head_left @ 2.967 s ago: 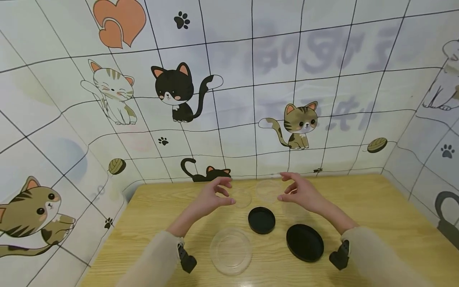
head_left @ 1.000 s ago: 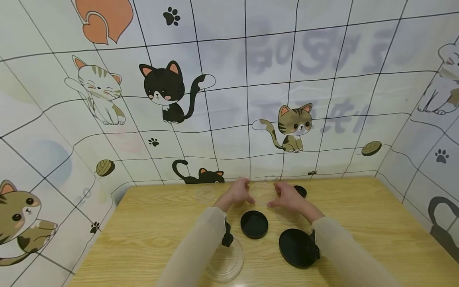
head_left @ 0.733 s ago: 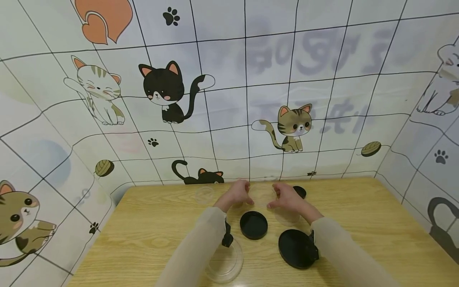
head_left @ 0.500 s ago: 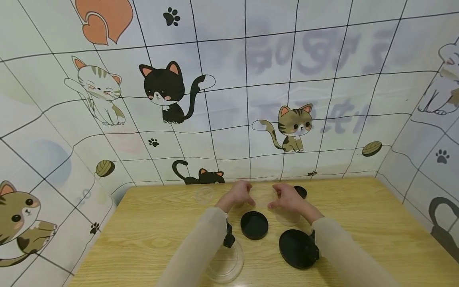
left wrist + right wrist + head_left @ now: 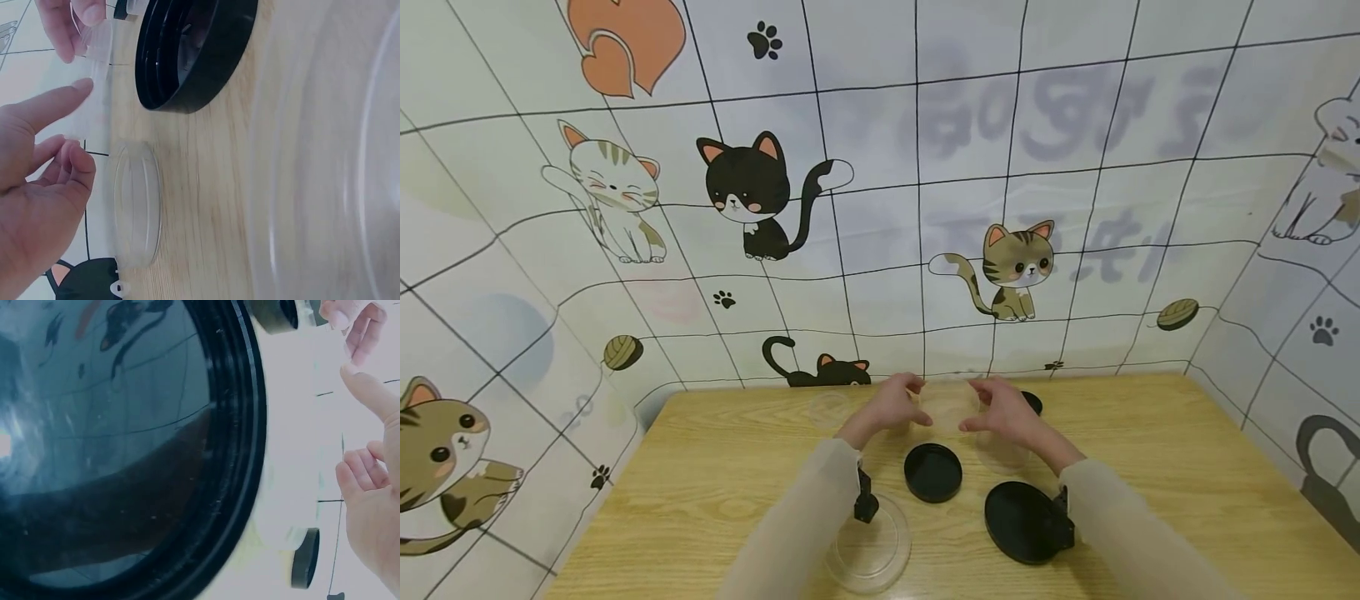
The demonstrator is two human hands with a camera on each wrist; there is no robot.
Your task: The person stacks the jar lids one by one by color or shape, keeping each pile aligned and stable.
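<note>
In the head view, my left hand [image 5: 895,404] and right hand [image 5: 1009,410] face each other near the table's back edge. Between them stands a clear round plastic dish [image 5: 950,402], held from both sides with thumbs near me and fingers behind. The left wrist view shows my left thumb against its see-through wall [image 5: 97,94]; its outline is faint. A small black round lid [image 5: 932,472] lies just in front. Beyond my right hand, another black lid [image 5: 1032,403] is partly hidden. A clear disc [image 5: 1002,454] lies below that hand.
A large black lid [image 5: 1028,522] lies front right, partly under the right wrist camera. Front left is a large clear lid [image 5: 868,546], partly covered by the left sleeve. A smaller clear dish [image 5: 830,410] lies back left. The cat-patterned wall cloth [image 5: 887,317] rises behind the table.
From 3 seconds ago, both hands have come inward around the clear dish, uncovering a clear dish at left and a black lid at right. Since half a second ago, the left wrist has shifted slightly left.
</note>
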